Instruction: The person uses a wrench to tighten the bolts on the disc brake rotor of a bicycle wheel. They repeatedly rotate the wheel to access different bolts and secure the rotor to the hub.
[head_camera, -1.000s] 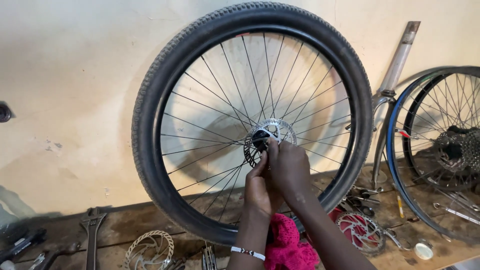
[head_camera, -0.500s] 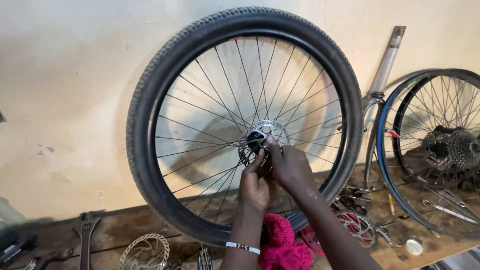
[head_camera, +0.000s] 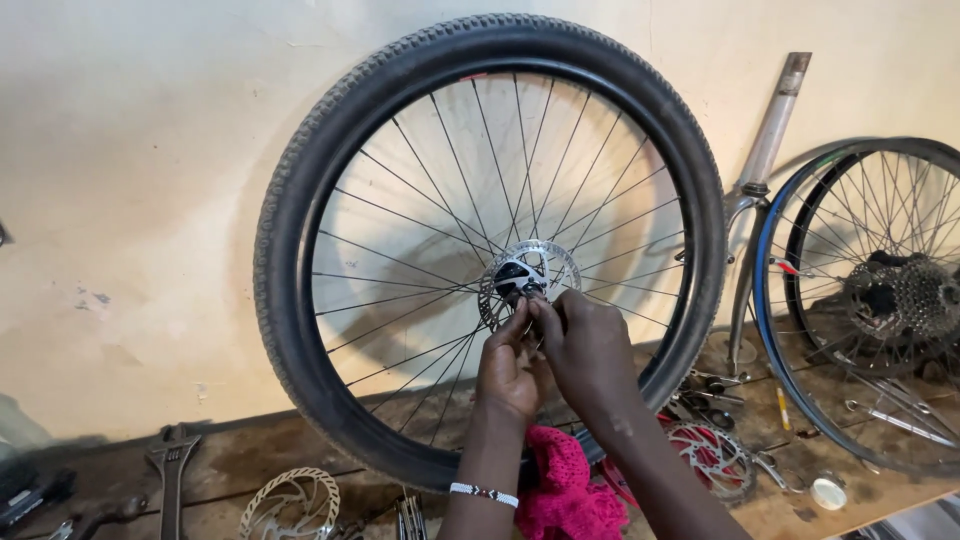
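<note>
A: Fingers (head_camera: 528, 312) first. State?

B: Both hands raised to the hub (head_camera: 520, 278) of the upright wheel (head_camera: 490, 250). Left hand (head_camera: 512, 372) and right hand (head_camera: 588, 350) have fingertips pinched together just below the axle end, against the silver brake disc (head_camera: 545, 258). What they pinch is too small to make out; cannot tell whether either hand grips a part

A: Where is the wheel?

B: Standing on the surface (head_camera: 230, 460), tyre leaning on the wall (head_camera: 130, 180). Black knobbly tyre, thin spokes

A: Surface and room?

B: Worn, stained wooden surface. Wall is pale cream, scuffed, with the wheel's shadow on it

A: Hidden or cut off?

B: Forearms leave the bottom edge. The hands cover the lower hub. A second wheel (head_camera: 870, 300) with a sprocket cluster is cut by the right edge

A: Other things?

B: Pink knitted cloth (head_camera: 565, 490) beneath the wrists, beaded wristband (head_camera: 484, 492) on the left. Loose disc (head_camera: 290, 503) at lower left, adjustable wrench (head_camera: 170, 460) beside it, a red-centred disc (head_camera: 712, 458) to the right, a grey fork (head_camera: 765, 170) leaning between the wheels
</note>
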